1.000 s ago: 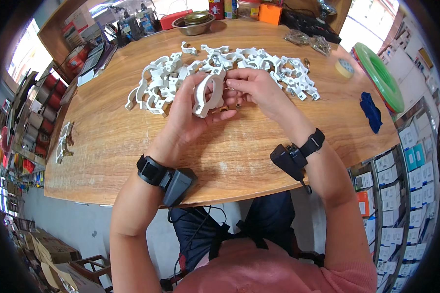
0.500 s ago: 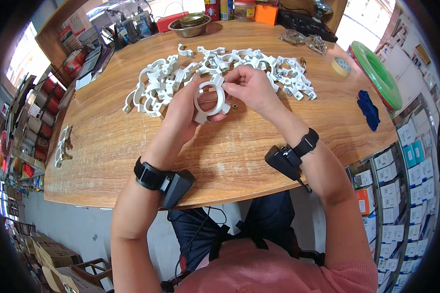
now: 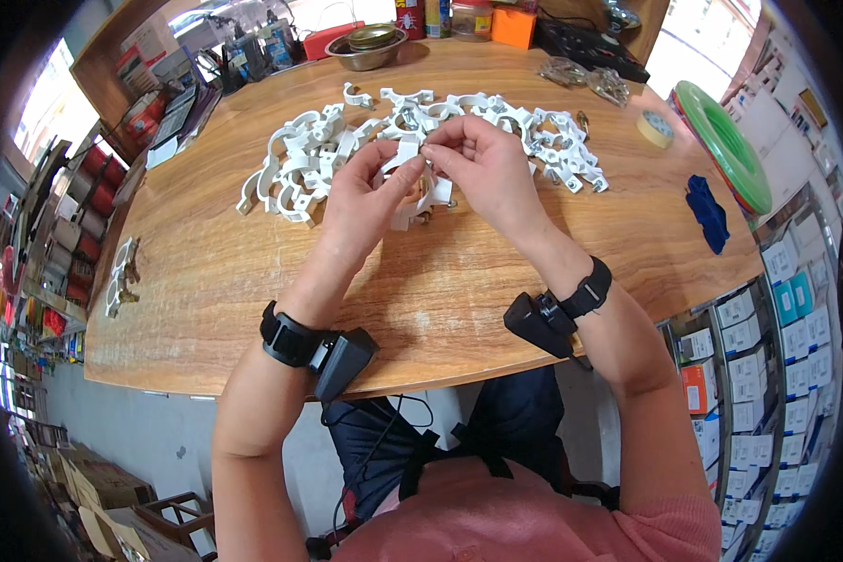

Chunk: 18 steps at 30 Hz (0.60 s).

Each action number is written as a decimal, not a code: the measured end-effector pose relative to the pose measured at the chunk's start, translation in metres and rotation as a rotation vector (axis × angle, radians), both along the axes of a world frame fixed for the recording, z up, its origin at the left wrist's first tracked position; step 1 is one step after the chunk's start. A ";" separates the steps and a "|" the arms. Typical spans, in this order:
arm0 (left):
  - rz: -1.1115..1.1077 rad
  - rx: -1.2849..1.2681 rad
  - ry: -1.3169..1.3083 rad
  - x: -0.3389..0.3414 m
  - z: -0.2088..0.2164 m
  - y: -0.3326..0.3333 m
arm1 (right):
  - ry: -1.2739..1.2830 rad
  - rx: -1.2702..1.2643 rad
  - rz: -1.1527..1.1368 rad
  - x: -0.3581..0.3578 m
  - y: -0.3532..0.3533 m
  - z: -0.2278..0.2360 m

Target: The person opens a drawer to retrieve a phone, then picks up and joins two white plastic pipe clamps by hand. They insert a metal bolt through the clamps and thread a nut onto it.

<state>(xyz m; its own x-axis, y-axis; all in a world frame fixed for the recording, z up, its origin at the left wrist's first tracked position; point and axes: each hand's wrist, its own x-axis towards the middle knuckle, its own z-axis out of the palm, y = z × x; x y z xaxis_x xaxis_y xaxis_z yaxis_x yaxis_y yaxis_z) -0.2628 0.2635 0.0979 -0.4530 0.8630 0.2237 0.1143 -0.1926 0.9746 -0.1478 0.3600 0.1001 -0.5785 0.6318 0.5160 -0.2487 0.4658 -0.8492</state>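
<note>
At twelve o'clock from you, your left hand (image 3: pixel 361 192) pinches a white plastic pipe clamp (image 3: pixel 407 150) between thumb and fingers; your right hand (image 3: pixel 489 170) meets its three-o'clock edge, fingertips closed together, whatever they grip hidden. Your fingers cover much of the ring, whose upper lug points toward twelve, its long axis seemingly twelve-to-six. Beyond, loose white clamps (image 3: pixel 315 180) spread from ten to two.

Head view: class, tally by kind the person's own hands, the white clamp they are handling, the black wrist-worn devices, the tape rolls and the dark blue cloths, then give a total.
Hands, left hand and right hand: 2
White clamp being handled: 1
Black wrist-worn devices: 2
Tape roll: 1
Dark blue cloth: 1
Total: 7
</note>
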 end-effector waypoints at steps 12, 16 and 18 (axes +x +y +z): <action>0.041 0.082 0.166 -0.007 0.001 -0.001 | -0.182 0.326 0.005 0.006 -0.006 0.013; -0.026 -0.054 -0.136 -0.004 0.003 -0.008 | -0.139 0.666 -0.056 0.008 -0.004 0.013; -0.078 -0.029 -0.210 -0.005 -0.002 -0.006 | -0.106 0.650 -0.054 0.009 -0.008 0.013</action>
